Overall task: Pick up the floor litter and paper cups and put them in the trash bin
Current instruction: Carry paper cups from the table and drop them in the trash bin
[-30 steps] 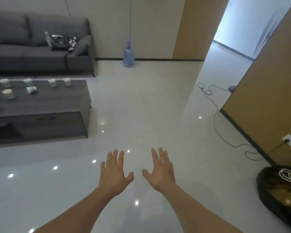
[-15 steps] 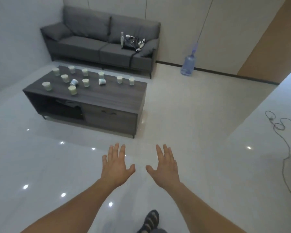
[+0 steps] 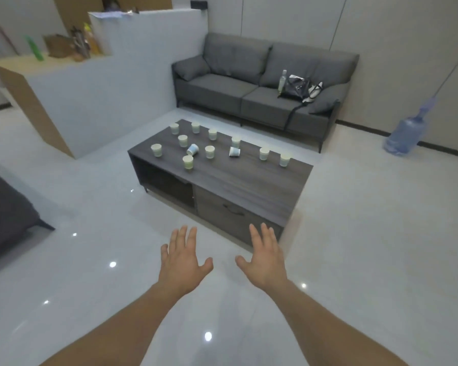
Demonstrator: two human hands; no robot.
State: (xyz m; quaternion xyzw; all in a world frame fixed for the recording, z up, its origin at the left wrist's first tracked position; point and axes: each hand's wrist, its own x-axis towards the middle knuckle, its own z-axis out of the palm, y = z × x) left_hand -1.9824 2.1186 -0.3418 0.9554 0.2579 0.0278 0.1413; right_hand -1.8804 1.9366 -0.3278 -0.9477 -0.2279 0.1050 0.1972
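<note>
White paper cups (image 3: 187, 162) are my quarry, and I hold none. Nearest me, my left hand (image 3: 181, 262) and right hand (image 3: 266, 260) hover side by side over the glossy white tiled floor (image 3: 90, 260), palms down, fingers straight and spread, both empty. Just beyond them stands the low dark grey wooden coffee table (image 3: 249, 175). The cups are scattered across its top, most upright, two on their sides. Behind it is a grey fabric sofa (image 3: 249, 96). No floor litter or trash bin is in view. I judge this the approach; next I must step closer, reach over the table's near edge and close my fingers round the nearest cup.
</note>
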